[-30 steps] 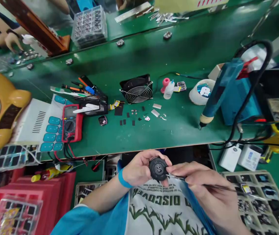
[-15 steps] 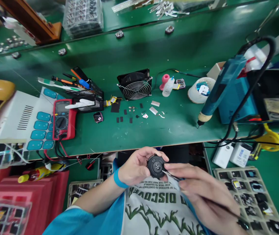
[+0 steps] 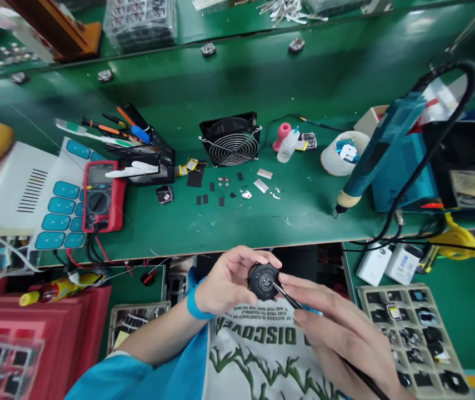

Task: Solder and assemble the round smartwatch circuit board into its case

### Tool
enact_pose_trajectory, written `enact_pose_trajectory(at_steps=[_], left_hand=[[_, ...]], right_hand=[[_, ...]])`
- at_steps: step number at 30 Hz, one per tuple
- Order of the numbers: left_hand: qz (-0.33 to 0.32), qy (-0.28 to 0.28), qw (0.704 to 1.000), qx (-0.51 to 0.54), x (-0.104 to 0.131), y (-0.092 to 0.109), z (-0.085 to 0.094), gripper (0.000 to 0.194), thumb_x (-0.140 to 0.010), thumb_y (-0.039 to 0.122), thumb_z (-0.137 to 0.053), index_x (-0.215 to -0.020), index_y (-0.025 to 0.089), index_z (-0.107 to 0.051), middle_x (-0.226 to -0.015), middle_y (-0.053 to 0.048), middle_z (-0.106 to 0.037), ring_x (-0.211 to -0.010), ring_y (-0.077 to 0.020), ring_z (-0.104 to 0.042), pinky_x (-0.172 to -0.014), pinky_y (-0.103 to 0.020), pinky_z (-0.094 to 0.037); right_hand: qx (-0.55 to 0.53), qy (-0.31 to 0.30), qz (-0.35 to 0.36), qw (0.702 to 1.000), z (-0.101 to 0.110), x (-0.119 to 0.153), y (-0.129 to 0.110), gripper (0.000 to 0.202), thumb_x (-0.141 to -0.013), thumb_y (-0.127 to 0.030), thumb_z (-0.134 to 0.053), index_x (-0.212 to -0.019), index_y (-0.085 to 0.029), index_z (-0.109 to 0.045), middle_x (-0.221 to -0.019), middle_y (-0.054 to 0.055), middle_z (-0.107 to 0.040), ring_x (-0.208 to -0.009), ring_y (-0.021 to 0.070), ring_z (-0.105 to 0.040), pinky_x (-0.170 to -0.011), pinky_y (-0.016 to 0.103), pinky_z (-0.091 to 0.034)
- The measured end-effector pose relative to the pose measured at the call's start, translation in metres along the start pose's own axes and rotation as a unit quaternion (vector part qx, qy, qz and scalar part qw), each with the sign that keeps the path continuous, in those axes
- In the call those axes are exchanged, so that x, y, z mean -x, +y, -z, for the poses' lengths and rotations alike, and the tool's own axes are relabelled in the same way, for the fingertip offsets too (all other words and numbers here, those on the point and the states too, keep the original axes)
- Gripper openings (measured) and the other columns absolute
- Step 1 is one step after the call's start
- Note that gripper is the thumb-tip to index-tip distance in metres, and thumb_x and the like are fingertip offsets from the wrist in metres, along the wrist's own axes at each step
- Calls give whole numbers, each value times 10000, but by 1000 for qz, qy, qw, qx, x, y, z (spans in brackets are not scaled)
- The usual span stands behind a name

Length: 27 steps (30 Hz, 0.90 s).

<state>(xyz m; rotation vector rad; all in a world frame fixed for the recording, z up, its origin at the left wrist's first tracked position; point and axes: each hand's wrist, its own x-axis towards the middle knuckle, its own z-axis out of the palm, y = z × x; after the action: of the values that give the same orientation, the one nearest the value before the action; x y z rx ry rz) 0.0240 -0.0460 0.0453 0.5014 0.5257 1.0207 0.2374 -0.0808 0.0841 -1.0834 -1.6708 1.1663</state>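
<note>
My left hand (image 3: 229, 284) grips a round black watch case (image 3: 257, 281) by its rim, thumb below and fingers above. The case's back faces up, with a small cluster of light marks in its centre. In my right hand (image 3: 339, 328) is a pair of dark tweezers (image 3: 289, 299), held like a pen. Their bright tips reach the middle of the case; whether they pinch anything is too small to tell. Both hands are over my lap, just in front of the bench edge.
The green bench (image 3: 237, 228) carries small black pads, a fan (image 3: 233, 141), a multimeter (image 3: 103, 197), a tool holder (image 3: 145, 166) and a dropper bottle (image 3: 288, 147). At right hangs an electric screwdriver (image 3: 381, 147) beside a white tub (image 3: 331, 158). A parts tray (image 3: 414, 339) lies lower right.
The tweezer tips have shifted from near the case's lower right rim toward its centre. My left hand keeps its hold on the case. The view has shifted slightly.
</note>
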Motion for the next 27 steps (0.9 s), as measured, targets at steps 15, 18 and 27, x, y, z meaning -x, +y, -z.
enact_pose_trajectory(at_steps=[15,18,27], left_hand=[[-38,2,998,-46,5,0,0,408,-672,203,-985,-1010,229,-758,-1103,-69,-767,-989,-195,-748,-851,-289,-607],[-48,-2,998,-45,5,-1,-1,413,-683,191,-978,-1031,234,-761,-1117,-68,-768,-992,-193,-749,-854,-277,-604],[-65,-8,998,-18,5,-4,-4,448,-698,138,-965,-1087,243,-768,-1148,-47,-770,-1055,-139,-730,-896,-208,-588]], right_hand=[[75,37,116,990,-6,-3,4,410,-965,-145,-675,-1355,-271,-685,-1349,88,-744,-1172,223,-763,-975,326,-665],[70,37,112,991,-6,-1,5,438,-963,-143,-669,-1381,-273,-672,-1358,80,-740,-1178,230,-760,-966,323,-669],[61,11,86,994,-3,-2,6,415,-989,-206,-647,-1400,-260,-656,-1357,78,-740,-1185,247,-756,-969,363,-669]])
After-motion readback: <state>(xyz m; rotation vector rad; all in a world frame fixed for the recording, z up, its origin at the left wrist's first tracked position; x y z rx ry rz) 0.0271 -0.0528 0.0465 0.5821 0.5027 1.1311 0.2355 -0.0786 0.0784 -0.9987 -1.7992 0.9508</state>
